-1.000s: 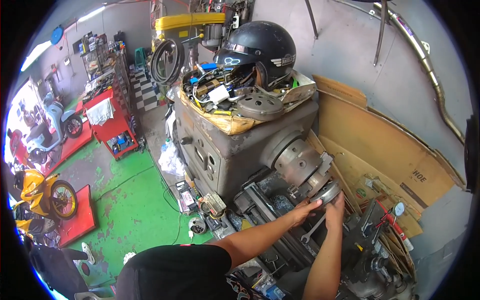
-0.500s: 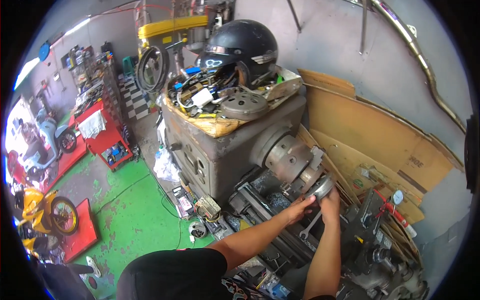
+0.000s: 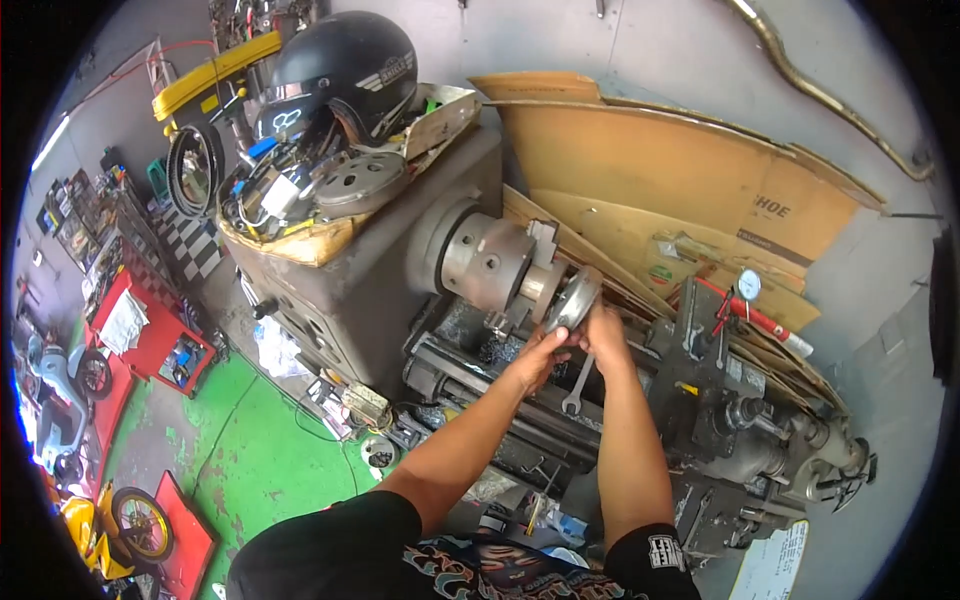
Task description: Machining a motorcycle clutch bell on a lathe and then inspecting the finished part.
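Against brown cardboard (image 3: 640, 160), now shifted leftward and up in view, still clasps the round metal part (image 3: 574, 302) near frame centre, right of the chuck (image 3: 488, 265), in both part-closed hands (image 3: 603, 336), with grip seemingly unchanged.

**Round metal part (image 3: 578, 299) held in two hands by the lathe chuck (image 3: 485, 264)**

Near the centre of the frame, the left hand (image 3: 540, 360) grips the part's lower edge while the right hand (image 3: 604, 335) holds its right side. Whether it touches the cylinder (image 3: 540, 285) in the chuck is unclear. An open-ended wrench (image 3: 574, 396) shows just below, its upper end hidden by the hands. At upper left, a black helmet (image 3: 350, 70) rests on a cluttered box (image 3: 320, 245). Cardboard (image 3: 640, 150) lines the upper right, above a dial gauge (image 3: 748, 284). A red cart (image 3: 135, 350) stands far left; a yellow motorcycle (image 3: 85, 530) fills the lower-left corner.
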